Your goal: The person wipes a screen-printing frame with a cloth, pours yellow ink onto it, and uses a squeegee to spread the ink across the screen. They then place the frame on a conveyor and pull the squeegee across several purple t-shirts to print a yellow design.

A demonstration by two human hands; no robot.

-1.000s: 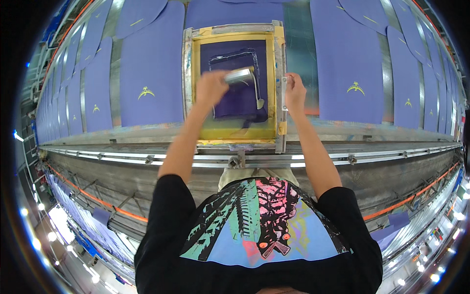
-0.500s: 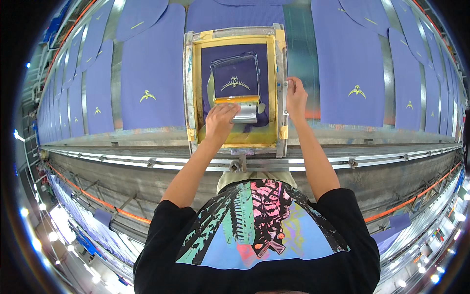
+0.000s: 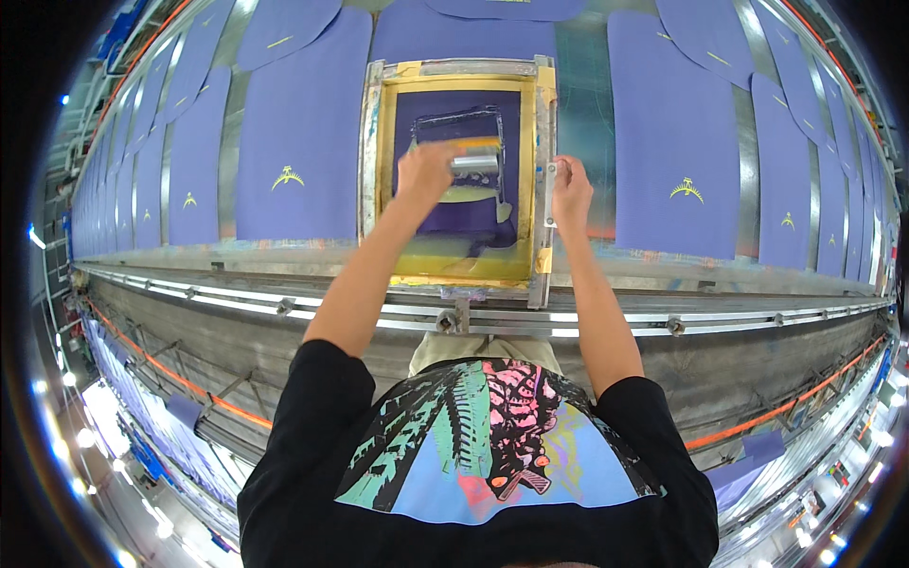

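Note:
A printing screen (image 3: 374,161) with a yellow-taped inner edge and dark mesh lies over a purple panel. My left hand (image 3: 424,178) is closed on a squeegee (image 3: 476,151) with a metal handle and orange blade, held across the upper middle of the mesh and slightly blurred. Pale ink (image 3: 469,194) shows below the squeegee. My right hand (image 3: 572,189) grips a small metal plate (image 3: 551,210) on the screen frame's right bar.
Purple fabric panels (image 3: 298,133) with small yellow printed emblems line the long metal table on both sides. A steel rail (image 3: 606,320) with clamps runs along its near edge. An orange bar (image 3: 786,402) and more purple pieces appear toward the lower sides.
My left hand first drew the squeegee down toward the near end of the mesh, then moved it back up, farther from me. My right hand stays on the frame's right side.

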